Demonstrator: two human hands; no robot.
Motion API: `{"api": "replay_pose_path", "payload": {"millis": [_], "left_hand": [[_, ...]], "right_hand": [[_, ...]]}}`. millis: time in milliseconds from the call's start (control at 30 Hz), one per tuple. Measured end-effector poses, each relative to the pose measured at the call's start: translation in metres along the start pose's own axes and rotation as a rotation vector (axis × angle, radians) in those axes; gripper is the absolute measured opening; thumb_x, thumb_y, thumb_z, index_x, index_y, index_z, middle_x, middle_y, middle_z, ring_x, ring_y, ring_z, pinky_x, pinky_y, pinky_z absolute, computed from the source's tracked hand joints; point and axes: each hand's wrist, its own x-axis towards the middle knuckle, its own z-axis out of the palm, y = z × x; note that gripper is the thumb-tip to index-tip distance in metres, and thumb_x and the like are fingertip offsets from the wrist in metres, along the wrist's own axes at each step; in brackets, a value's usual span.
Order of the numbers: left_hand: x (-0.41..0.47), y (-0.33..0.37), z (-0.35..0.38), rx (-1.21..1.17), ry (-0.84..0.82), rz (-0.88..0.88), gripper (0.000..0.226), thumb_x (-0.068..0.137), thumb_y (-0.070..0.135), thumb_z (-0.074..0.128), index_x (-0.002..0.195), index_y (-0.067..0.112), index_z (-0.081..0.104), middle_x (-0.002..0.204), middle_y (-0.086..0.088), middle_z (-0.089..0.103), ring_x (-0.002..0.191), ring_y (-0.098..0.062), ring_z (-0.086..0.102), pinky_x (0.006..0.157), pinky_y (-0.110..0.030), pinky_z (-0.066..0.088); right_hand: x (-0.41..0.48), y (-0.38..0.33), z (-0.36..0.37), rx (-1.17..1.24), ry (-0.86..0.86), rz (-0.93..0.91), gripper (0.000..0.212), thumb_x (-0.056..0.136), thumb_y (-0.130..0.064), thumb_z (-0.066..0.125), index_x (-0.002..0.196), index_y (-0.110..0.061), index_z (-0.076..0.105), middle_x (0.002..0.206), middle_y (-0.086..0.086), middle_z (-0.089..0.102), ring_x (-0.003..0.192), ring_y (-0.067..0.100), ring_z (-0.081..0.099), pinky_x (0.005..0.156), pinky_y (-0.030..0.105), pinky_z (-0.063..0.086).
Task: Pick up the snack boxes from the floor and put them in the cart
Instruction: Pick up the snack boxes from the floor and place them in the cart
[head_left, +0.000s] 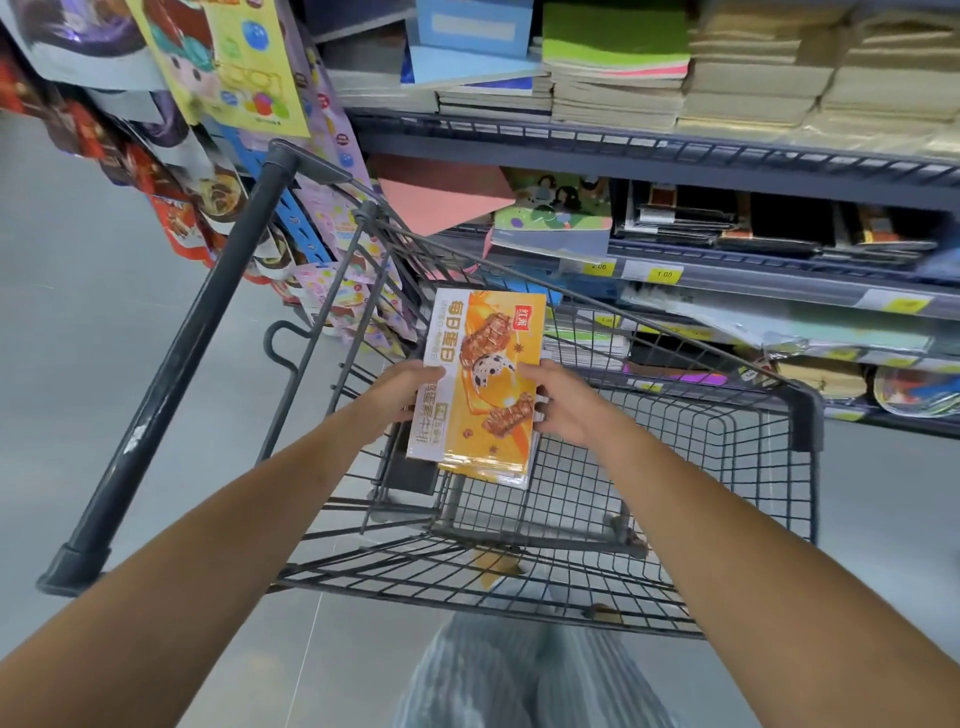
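A flat orange and white snack box (483, 384) with pictures of chocolate bars is held between both hands above the basket of the dark wire cart (753, 467). My left hand (402, 392) grips its left long edge, and my right hand (563, 402) grips its right long edge. More orange box edges show under its lower end, so it looks like a small stack. The box is tilted, its far end toward the shelves. Something orange (493, 569) shows through the cart's mesh floor, blurred.
The cart's thick black handle bar (171, 364) runs diagonally at the left. Shelves of notebooks and stationery (675, 93) stand right behind the cart. Hanging snack packets (171, 218) fill the upper left. Grey floor (78, 312) lies to the left; my striped trousers (519, 675) are below.
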Motion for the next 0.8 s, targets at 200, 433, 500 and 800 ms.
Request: {"api": "replay_pose_path", "payload": {"millis": [200, 433, 500, 800], "left_hand": [[-0.014, 0.006, 0.039, 0.017, 0.187, 0.144, 0.059, 0.094, 0.03, 0.056, 0.146, 0.018, 0.033, 0.151, -0.003, 0.033, 0.137, -0.025, 0.036, 0.109, -0.037, 0.03], [-0.043, 0.023, 0.106, 0.09, 0.093, 0.229, 0.054, 0.093, 0.031, 0.057, 0.142, 0.015, 0.039, 0.142, -0.004, 0.044, 0.129, -0.022, 0.043, 0.105, -0.037, 0.036], [-0.055, 0.024, 0.138, 0.107, 0.048, 0.26, 0.048, 0.093, 0.026, 0.057, 0.137, 0.011, 0.043, 0.124, -0.004, 0.051, 0.114, -0.019, 0.049, 0.094, -0.031, 0.037], [-0.134, -0.008, 0.33, 0.28, -0.135, 0.345, 0.031, 0.094, 0.031, 0.055, 0.121, 0.016, 0.053, 0.122, -0.005, 0.058, 0.106, -0.018, 0.057, 0.088, -0.03, 0.04]], "right_hand": [[-0.022, -0.002, -0.014, 0.02, 0.017, -0.039, 0.015, 0.097, -0.032, 0.052, 0.104, -0.019, 0.056, 0.1, 0.001, 0.059, 0.095, 0.021, 0.056, 0.083, 0.035, 0.046], [-0.064, 0.021, -0.064, 0.037, 0.056, -0.112, 0.017, 0.097, -0.032, 0.051, 0.106, -0.018, 0.057, 0.114, 0.007, 0.063, 0.102, 0.023, 0.059, 0.095, 0.04, 0.046], [-0.085, 0.033, -0.094, 0.064, 0.067, -0.134, 0.017, 0.098, -0.031, 0.049, 0.106, -0.018, 0.057, 0.111, 0.006, 0.063, 0.098, 0.021, 0.06, 0.089, 0.037, 0.047], [-0.202, 0.119, -0.254, 0.179, 0.218, -0.185, 0.033, 0.1, -0.035, 0.046, 0.125, -0.014, 0.051, 0.113, 0.004, 0.065, 0.096, 0.019, 0.062, 0.08, 0.031, 0.047]]}}
